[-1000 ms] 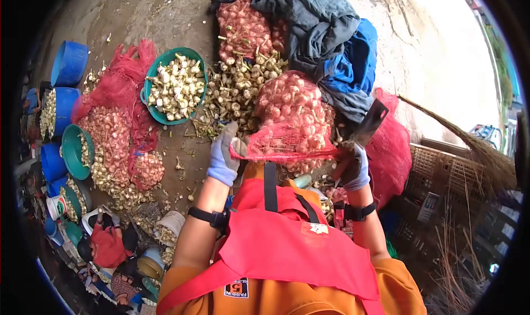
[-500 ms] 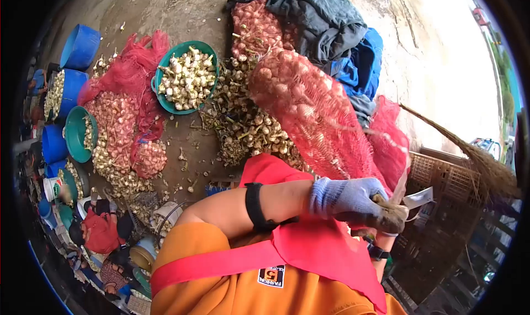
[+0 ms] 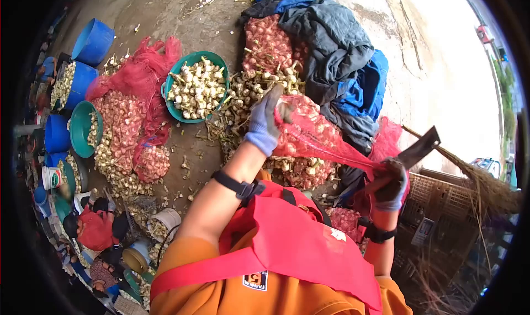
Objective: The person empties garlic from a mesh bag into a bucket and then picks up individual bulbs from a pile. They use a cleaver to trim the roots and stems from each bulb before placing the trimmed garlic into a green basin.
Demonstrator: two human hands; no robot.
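My left hand (image 3: 265, 121), in a grey-blue work glove, is closed on the edge of a red mesh sack (image 3: 309, 128) full of garlic bulbs. A stretched strip of netting runs from it to my right hand (image 3: 390, 183), also gloved. That hand is closed round a knife, its broad dark blade (image 3: 419, 148) pointing up and right, and red netting bunches against it. Loose garlic bulbs (image 3: 240, 94) lie beside the sack, left of my left hand. The knife's handle is hidden in the glove.
A green basin (image 3: 178, 112) holds garlic, left of the pile. Blue tubs (image 3: 93, 42) and another garlic-filled sack (image 3: 116, 116) are farther left. Dark cloths (image 3: 331, 39) cover sacks behind. Brown crates (image 3: 436, 196) and a straw broom (image 3: 480, 177) stand right. A person in red (image 3: 95, 229) sits lower left.
My left hand has moved up and left, away from my right hand, to the sack. The netting is now stretched between them, and the sack has shifted. The knife blade now points upward.
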